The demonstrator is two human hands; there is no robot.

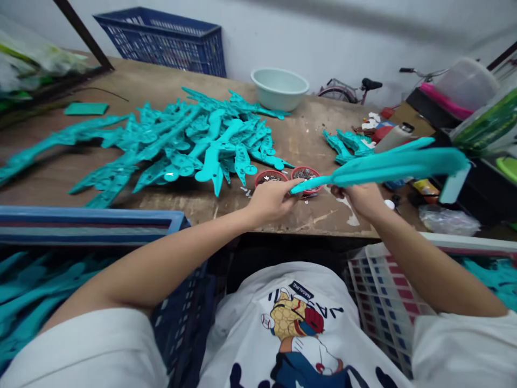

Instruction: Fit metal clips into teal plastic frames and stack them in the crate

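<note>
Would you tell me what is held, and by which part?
A turquoise plastic piece: the left hand holds its narrow tip, the right hand its shaft.

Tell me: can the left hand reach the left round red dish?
Probably yes: the left hand is right beside the left round red dish, nothing between, but it holds a long turquoise plastic piece.
</note>
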